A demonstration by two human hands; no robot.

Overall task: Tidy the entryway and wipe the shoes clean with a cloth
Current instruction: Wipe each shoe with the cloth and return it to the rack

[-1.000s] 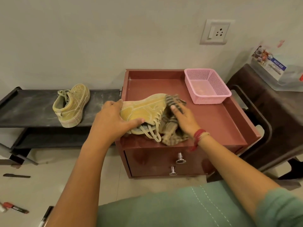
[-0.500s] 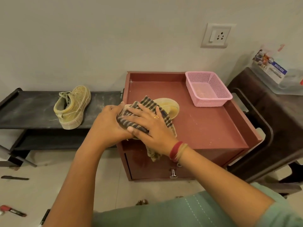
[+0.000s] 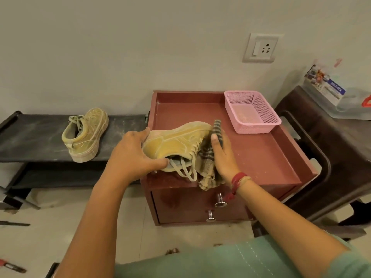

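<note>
A dusty tan sneaker (image 3: 176, 143) lies on its side at the front left of the red-brown cabinet top (image 3: 251, 155), laces hanging over the front edge. My left hand (image 3: 132, 157) grips its heel, thumb at the opening. A striped cloth (image 3: 210, 165) is bunched against the shoe's toe and lace side, one end drooping over the cabinet front. My right hand (image 3: 222, 157) presses that cloth against the shoe, fingers round it. The second tan sneaker (image 3: 86, 135) stands on the dark shoe rack (image 3: 36, 137) to the left.
A pink mesh basket (image 3: 253, 111) sits at the cabinet's back right. A dark plastic stool (image 3: 331, 149) with a clear box on it stands to the right. Pens and a marker (image 3: 12, 265) lie on the tiled floor at left. A wall socket (image 3: 261, 48) is above.
My right hand has swept the cloth from the shoe's heel end back to its toe side, uncovering the shoe's upper. The left hand keeps hold of the heel.
</note>
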